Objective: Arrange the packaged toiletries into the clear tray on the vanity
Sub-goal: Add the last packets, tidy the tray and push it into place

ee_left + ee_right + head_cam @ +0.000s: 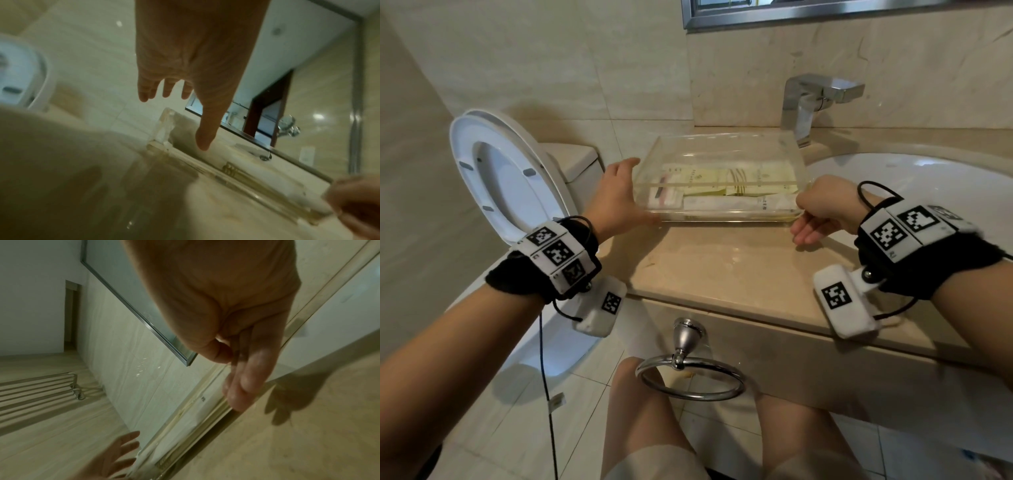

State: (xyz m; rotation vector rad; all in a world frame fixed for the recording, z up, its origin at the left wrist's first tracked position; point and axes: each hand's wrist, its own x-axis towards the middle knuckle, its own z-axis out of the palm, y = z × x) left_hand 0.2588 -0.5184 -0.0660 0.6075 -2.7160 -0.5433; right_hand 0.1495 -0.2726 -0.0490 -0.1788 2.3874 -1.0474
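A clear tray [722, 145] stands on the beige vanity, left of the sink. In it lie several packaged toiletries: cream and yellow sachets [726, 180] and a long white packet [739, 202] along the front wall. My left hand [619, 195] is flat and open beside the tray's left wall, fingers straight. In the left wrist view its thumb [202, 139] points at the tray's near corner [164, 126]. My right hand [822, 209] is at the tray's right front corner. In the right wrist view its thumb [216, 353] pinches against the fingers [246, 378] at the tray's edge [195, 410].
A chrome faucet [808, 102] and white basin [911, 181] are right of the tray. A toilet with its seat raised [496, 171] stands left of the vanity. A towel ring [688, 380] hangs below the counter's front edge. Bare counter [722, 267] lies before the tray.
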